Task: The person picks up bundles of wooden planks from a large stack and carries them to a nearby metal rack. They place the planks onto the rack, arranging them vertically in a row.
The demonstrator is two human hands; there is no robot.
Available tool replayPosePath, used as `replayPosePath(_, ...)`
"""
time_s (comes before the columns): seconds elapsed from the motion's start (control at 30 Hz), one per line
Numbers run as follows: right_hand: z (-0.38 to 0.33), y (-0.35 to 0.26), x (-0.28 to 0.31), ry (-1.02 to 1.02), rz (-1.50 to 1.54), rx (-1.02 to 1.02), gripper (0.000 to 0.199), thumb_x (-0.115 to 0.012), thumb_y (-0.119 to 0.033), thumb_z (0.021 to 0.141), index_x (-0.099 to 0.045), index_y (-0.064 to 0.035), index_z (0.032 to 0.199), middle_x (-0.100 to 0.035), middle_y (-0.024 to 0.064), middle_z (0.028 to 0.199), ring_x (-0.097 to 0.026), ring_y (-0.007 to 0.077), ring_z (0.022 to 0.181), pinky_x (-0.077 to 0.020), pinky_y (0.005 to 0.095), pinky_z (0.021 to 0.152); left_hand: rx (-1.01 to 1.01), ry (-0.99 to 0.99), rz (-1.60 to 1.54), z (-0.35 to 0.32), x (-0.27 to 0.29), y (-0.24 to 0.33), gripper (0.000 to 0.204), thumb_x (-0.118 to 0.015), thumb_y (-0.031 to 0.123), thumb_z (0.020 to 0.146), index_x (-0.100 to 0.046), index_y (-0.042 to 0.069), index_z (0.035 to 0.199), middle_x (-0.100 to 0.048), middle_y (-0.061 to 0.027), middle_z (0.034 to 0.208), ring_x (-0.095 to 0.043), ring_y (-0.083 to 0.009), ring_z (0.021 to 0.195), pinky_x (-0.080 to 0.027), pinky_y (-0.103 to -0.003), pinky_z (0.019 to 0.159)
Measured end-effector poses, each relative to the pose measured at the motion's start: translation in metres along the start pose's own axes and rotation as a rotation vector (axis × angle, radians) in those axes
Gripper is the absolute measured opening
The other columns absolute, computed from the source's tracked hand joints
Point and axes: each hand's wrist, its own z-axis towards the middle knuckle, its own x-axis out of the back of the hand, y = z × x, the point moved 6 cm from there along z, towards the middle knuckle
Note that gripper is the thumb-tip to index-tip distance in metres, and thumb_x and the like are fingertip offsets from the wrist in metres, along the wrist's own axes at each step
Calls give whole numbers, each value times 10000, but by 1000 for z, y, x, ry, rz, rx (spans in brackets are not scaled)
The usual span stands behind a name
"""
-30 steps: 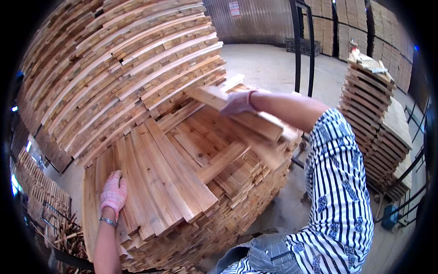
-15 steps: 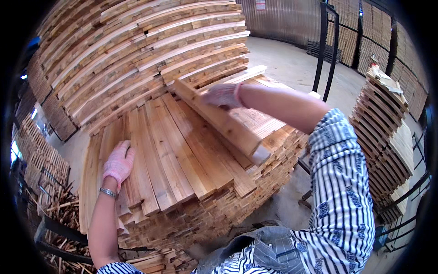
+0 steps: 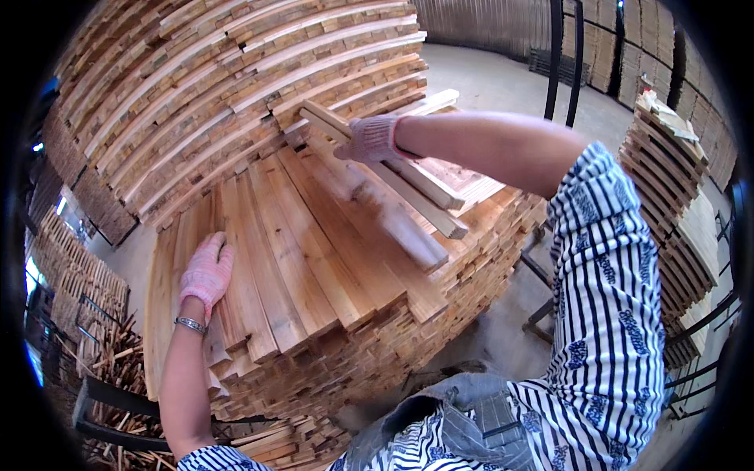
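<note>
My left hand, in a pinkish knit glove, lies flat with fingers stretched out on the row of boards topping a stack of wood. To the right, above the far part of the stack, my gloved right hand is closed around a narrow wooden board, which is tipped on its edge. Part of the board and some fingertips are hidden under the hand. Just left of it, a board smeared by motion rests on or just over the row; I cannot tell which.
A tall stack of boards rises directly behind the row. Black metal uprights stand at the back right. Another stack is on the right. Loose wood scraps lie at the lower left beside a black metal frame.
My right hand has shifted slightly left and closed around a narrow board. The wide board it was touching, tilted up before, has come down leftward and is blurred. My left hand keeps its place on the boards.
</note>
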Motion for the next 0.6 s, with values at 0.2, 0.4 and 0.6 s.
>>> replayPosePath(0.2,-20,-72,-71,-159,-513,199,509,-555,-243,826,-549,-16,1281,-661,253,1140,-658,354,1078,-527,442,911,32,7,21,-6,-4,-20,470,-445,349,988,-513,56,1349,-488,-200,1422,-429,-350,1345,-336,-400,1126)
replayPosePath(0.4,-6,-23,-63,14,-497,414,383,-475,-254,914,-601,-47,1210,-679,198,1119,-667,335,1028,-522,426,896,37,-8,52,-3,2,4,471,-443,344,988,-508,55,1354,-477,-207,1432,-419,-351,1354,-327,-400,1133)
replayPosePath(0.6,-35,-5,-41,26,-98,59,452,-415,-387,987,-695,-55,1114,-663,203,1174,-644,368,1061,-498,456,932,32,-35,52,-1,-6,-18,493,-434,353,991,-484,57,1383,-451,-209,1455,-398,-348,1373,-314,-403,1144)
